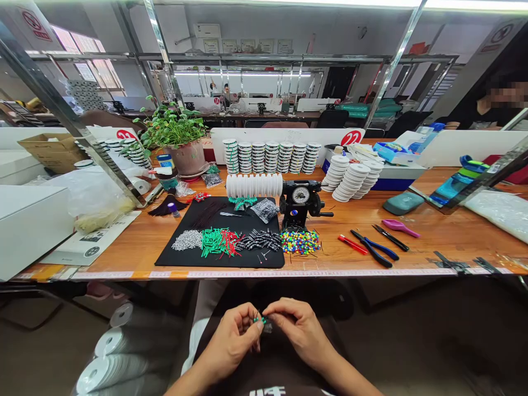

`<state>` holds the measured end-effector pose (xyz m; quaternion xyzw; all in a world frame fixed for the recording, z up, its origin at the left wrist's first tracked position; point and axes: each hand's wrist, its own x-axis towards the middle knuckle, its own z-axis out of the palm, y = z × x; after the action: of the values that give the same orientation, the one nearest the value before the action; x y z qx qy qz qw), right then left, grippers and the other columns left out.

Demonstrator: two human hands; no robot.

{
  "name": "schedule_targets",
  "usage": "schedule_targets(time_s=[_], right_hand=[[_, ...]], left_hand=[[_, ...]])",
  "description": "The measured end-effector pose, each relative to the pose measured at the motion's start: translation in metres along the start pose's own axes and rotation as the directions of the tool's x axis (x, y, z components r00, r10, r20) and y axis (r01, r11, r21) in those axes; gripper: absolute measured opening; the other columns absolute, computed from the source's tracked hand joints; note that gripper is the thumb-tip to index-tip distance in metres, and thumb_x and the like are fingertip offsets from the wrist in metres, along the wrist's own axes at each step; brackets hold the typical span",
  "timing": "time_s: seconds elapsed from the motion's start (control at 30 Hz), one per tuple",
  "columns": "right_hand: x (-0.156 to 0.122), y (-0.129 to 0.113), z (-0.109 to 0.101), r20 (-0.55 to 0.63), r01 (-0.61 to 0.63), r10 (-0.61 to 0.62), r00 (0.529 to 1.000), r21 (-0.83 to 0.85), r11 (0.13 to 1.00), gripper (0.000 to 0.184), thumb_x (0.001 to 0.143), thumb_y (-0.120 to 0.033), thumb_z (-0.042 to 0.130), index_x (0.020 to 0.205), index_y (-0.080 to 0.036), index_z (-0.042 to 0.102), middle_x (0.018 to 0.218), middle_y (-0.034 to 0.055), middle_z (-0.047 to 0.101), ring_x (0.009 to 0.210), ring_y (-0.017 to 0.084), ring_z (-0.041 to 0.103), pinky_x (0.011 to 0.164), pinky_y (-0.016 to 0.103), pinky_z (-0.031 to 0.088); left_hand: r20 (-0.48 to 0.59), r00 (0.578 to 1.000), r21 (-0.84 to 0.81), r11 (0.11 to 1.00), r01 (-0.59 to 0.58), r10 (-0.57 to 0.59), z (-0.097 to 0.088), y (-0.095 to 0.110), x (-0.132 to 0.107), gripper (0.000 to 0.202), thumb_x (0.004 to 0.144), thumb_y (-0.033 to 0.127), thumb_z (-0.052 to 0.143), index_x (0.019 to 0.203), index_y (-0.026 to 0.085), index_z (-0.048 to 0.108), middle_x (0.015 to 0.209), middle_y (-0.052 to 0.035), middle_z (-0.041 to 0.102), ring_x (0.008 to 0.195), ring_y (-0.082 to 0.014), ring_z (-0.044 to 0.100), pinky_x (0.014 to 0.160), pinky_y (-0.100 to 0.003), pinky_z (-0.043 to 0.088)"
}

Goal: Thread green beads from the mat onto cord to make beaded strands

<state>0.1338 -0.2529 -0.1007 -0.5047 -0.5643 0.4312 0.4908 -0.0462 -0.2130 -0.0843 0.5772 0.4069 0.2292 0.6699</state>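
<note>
Over the lap (264,363), left hand (233,341) and right hand (301,333) pinch a green-beaded piece (262,322), mostly hidden.

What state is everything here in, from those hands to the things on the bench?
left hand: pinching a small green piece
right hand: fingers closed at the same piece
black mat: laid flat, carrying sorted bead piles
white spools: stacked in columns
blue-handled pliers: lying on the bench
potted plant: upright, leafy
</note>
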Motion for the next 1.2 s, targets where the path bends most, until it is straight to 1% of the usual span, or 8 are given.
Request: schedule_targets(time_s=[0.17,0.3,0.47,0.6,0.73,0.87,1.0,1.2], right_hand=[[0.001,0.001,0.000,0.082,-0.090,0.077,0.994,0.170,0.981,0.025,0.088,-0.044,0.070,0.088,-0.023,0.083,0.076,0.0040,0.074,0.068,0.020,0.061,0.064,0.028,0.043],[0.003,0.004,0.000,0.229,-0.181,0.112,0.967,0.306,0.935,0.030,0.082,-0.050,0.077,0.085,-0.020,0.082,0.076,0.0033,0.074,0.069,0.018,0.061,0.069,0.028,0.044],[0.002,0.004,0.005,0.371,-0.399,0.230,0.900,0.485,0.778,0.040,0.071,-0.054,0.084,0.078,-0.016,0.074,0.068,0.0004,0.065,0.060,0.014,0.056,0.063,0.026,0.042],[0.003,0.001,0.010,0.254,-0.406,0.318,0.914,0.544,0.734,0.043,0.069,-0.055,0.084,0.073,-0.015,0.068,0.069,0.0001,0.061,0.062,0.013,0.050,0.060,0.023,0.037],[0.004,0.003,0.014,0.122,-0.359,0.349,0.929,0.523,0.773,0.046,0.070,-0.059,0.083,0.074,-0.016,0.065,0.065,-0.0020,0.055,0.060,0.012,0.043,0.060,0.023,0.032],[0.002,0.007,0.015,0.066,-0.299,0.308,0.949,0.498,0.814,0.048,0.073,-0.061,0.080,0.076,-0.016,0.065,0.071,-0.0001,0.057,0.067,0.015,0.047,0.066,0.025,0.036],[0.000,0.008,0.014,0.003,-0.234,0.255,0.967,0.406,0.884,0.047,0.079,-0.062,0.074,0.079,-0.016,0.066,0.071,-0.0004,0.055,0.066,0.015,0.043,0.062,0.025,0.035],[-0.003,0.002,0.013,0.065,-0.148,0.136,0.989,0.251,0.957,0.031,0.089,-0.048,0.065,0.089,-0.017,0.064,0.072,-0.0011,0.053,0.065,0.015,0.045,0.060,0.025,0.036]], left_hand=[[0.074,0.997,-0.128,0.991,0.029,-0.020,-0.002,-0.006,0.002,0.048,0.075,0.063,0.071,0.072,0.020,0.052,0.050,0.0039,0.055,0.043,-0.0094,0.044,0.046,-0.021,0.032],[0.200,0.974,-0.262,0.952,0.157,-0.105,-0.002,-0.008,0.003,0.044,0.070,0.057,0.076,0.072,0.020,0.052,0.046,0.0054,0.052,0.040,-0.0095,0.047,0.041,-0.019,0.029],[0.213,0.968,-0.200,0.963,0.178,-0.134,0.003,-0.002,0.002,0.037,0.072,0.049,0.076,0.075,0.017,0.058,0.067,-0.0029,0.065,0.060,-0.0153,0.062,0.052,-0.022,0.044],[0.159,0.985,-0.047,0.996,0.074,-0.065,0.007,0.003,-0.001,0.037,0.078,0.052,0.070,0.082,0.018,0.058,0.067,-0.0014,0.063,0.062,-0.0158,0.059,0.062,-0.027,0.046],[-0.002,0.999,0.194,0.980,-0.041,0.042,0.010,0.005,-0.004,0.041,0.065,0.033,0.085,0.096,0.019,0.060,0.065,0.0070,0.050,0.059,-0.0121,0.045,0.056,-0.022,0.035],[-0.153,0.971,0.385,0.916,-0.114,0.184,0.010,0.004,-0.006,0.010,0.084,0.030,0.067,0.082,0.021,0.064,0.062,0.0030,0.053,0.057,-0.0146,0.047,0.057,-0.026,0.035],[-0.148,0.945,0.475,0.859,-0.191,0.292,0.008,0.001,-0.007,0.011,0.085,0.022,0.062,0.074,0.023,0.062,0.064,0.0009,0.058,0.058,-0.0161,0.051,0.059,-0.027,0.037],[-0.159,0.954,0.484,0.862,-0.148,0.253,0.007,-0.006,-0.004,0.017,0.086,0.025,0.060,0.070,0.021,0.061,0.054,0.0058,0.038,0.049,-0.0119,0.033,0.050,-0.025,0.027]])
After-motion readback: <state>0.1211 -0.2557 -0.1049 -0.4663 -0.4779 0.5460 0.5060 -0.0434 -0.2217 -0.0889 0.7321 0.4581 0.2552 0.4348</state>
